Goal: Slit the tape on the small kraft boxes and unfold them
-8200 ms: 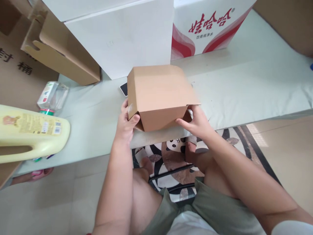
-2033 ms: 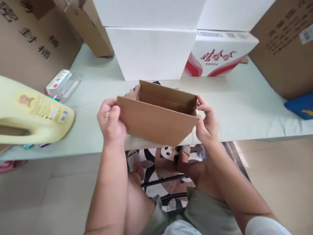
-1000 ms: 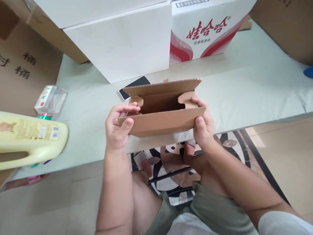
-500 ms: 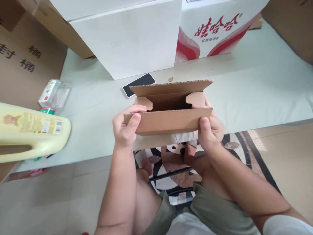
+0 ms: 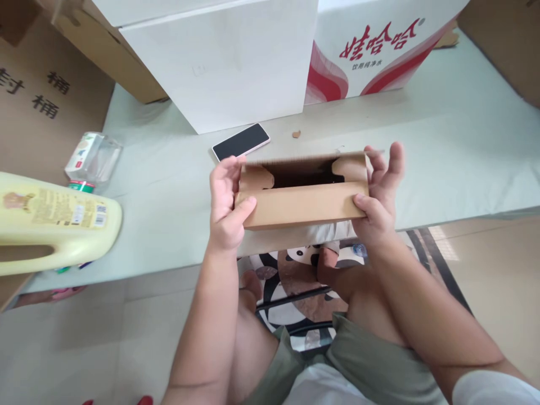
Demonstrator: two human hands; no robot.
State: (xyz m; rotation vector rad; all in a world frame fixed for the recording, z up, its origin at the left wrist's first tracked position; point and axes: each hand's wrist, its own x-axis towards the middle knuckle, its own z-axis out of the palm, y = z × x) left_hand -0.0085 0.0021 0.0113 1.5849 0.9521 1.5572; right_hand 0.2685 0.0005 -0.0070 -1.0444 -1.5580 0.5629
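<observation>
A small brown cardboard box [image 5: 301,205] is held up over the table's near edge, its opening facing me. Both short end flaps are folded inward over the dark gap, and the long near flap hangs against the front. My left hand [image 5: 228,202] grips the left end, thumb on the near flap and fingers up at the far edge. On the right end, my right hand [image 5: 379,197] presses its thumb on the near flap's corner, with some fingers raised off the cardboard. The far flap is seen almost edge-on and blurred. The box's inside is too dark to make out.
Behind the box lie a phone [image 5: 241,142] and a cardboard scrap [image 5: 296,134] on the pale green tablecloth [image 5: 442,152]. A white box [image 5: 236,67] and a red-printed carton [image 5: 371,62] stand at the back. To the left are a yellow jug [image 5: 84,225] and a clear plastic container [image 5: 103,157].
The box has shifted slightly right, and its far flap has tipped to nearly edge-on. The near flap now lies lower against the front. My right fingers have lifted and spread at the far corner.
</observation>
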